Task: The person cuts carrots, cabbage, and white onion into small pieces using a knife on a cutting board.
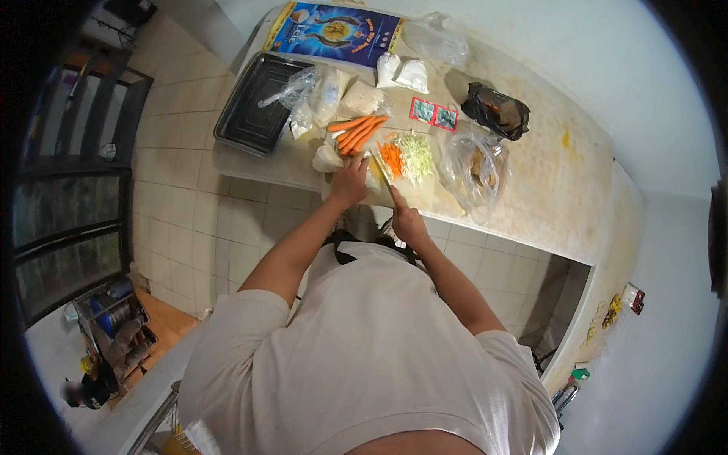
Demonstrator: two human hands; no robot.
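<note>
My right hand [408,221] is closed round the handle of a knife [381,166], whose blade points away from me on the cutting board [376,199]. Just left of the blade, my left hand [350,182] is bent down over the board with its fingers together. Whatever lies under those fingertips is too small and covered to name. A pile of whole carrots [358,136] lies beyond my left hand, and a pale white lump [327,158] sits beside it. Right of the knife are shredded carrot [390,159] and pale green shredded vegetable [417,157].
A black tray [258,106] stands at the far left beside plastic bags [326,95]. Farther back lies a blue printed sheet [334,34]. Two red-edged packets [434,114], a clear bag [476,174] and a black bag [497,111] are on the right. The table's front edge [523,241] is near me.
</note>
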